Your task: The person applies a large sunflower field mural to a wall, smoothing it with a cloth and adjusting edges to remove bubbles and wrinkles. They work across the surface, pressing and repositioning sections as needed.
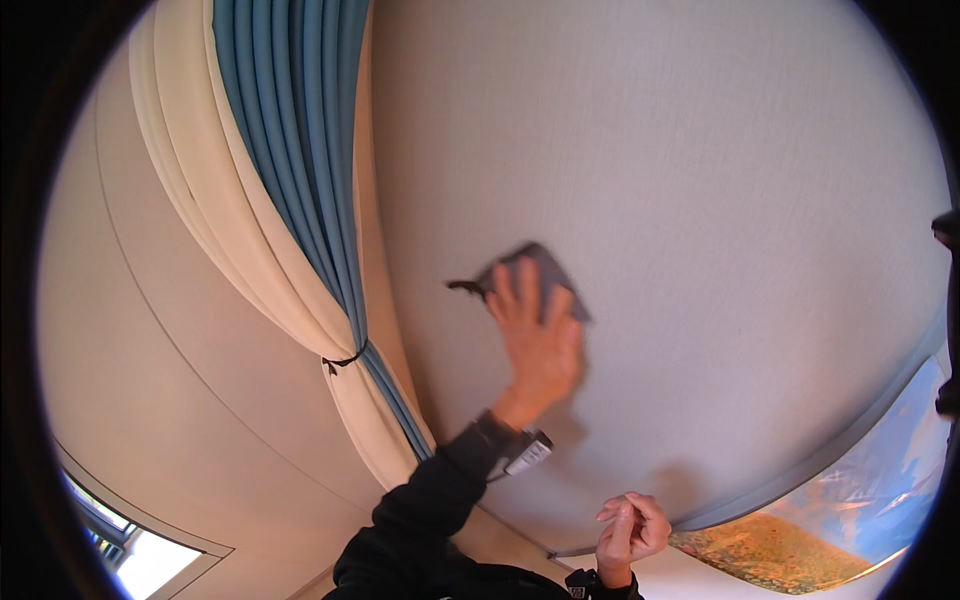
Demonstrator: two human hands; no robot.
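Note:
My left hand (536,337) is held flat with its fingers spread over a dark grey cloth (557,283), pressing it against the light grey textured wall (712,225). One dark corner of the cloth sticks out to the left of the fingers. Hand and cloth are blurred. Lower down on the right, my right hand (634,529) is raised with its fingers curled in and nothing visible in it. Both arms wear black sleeves, and a small device is strapped at each wrist.
Left of the left arm, a blue and cream curtain (300,150) is gathered by a dark tie (345,360). A colourful landscape picture (817,517) lies at lower right, beyond a grey edge strip (795,480). A bright window (154,562) shows at lower left.

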